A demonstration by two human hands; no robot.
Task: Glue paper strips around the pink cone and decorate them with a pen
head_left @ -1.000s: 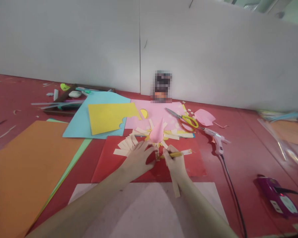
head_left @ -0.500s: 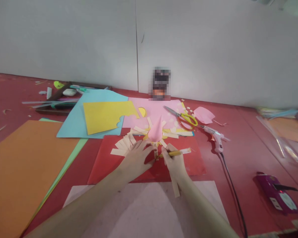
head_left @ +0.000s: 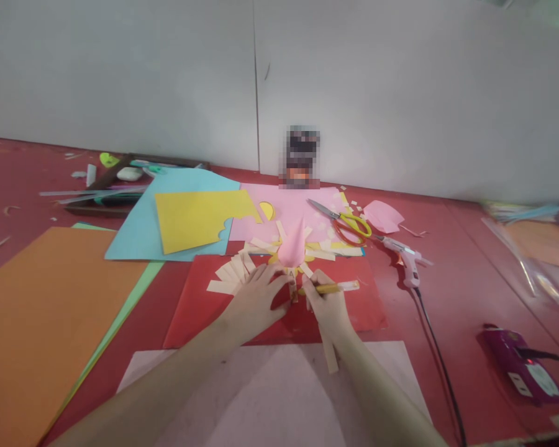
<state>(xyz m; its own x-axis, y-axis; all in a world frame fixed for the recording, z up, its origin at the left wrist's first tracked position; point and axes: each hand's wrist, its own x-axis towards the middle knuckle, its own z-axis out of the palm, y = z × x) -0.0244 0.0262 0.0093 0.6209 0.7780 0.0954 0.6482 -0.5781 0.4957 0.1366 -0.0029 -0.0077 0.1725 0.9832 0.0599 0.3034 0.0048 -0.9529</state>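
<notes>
My right hand (head_left: 325,304) is closed around a yellow pencil (head_left: 330,288), its tip on a small cream paper strip (head_left: 292,292) lying on the red sheet (head_left: 368,304). My left hand (head_left: 256,297) presses that strip down with its fingertips, fingers together. Just beyond the hands stands a pink paper cone (head_left: 292,243) ringed by several cream strips (head_left: 230,273). Another cream strip (head_left: 328,355) lies beneath my right wrist.
Orange-and-yellow scissors (head_left: 347,222) and a glue gun (head_left: 406,257) with its black cord lie at the right. Yellow (head_left: 200,217), blue (head_left: 142,233), pink (head_left: 284,208) and orange (head_left: 41,310) sheets cover the left and middle. A purple device (head_left: 522,372) sits far right; a tool tray (head_left: 116,186) at back left.
The view shifted slightly; both hands stay at the strip, with the pencil tip barely moving.
</notes>
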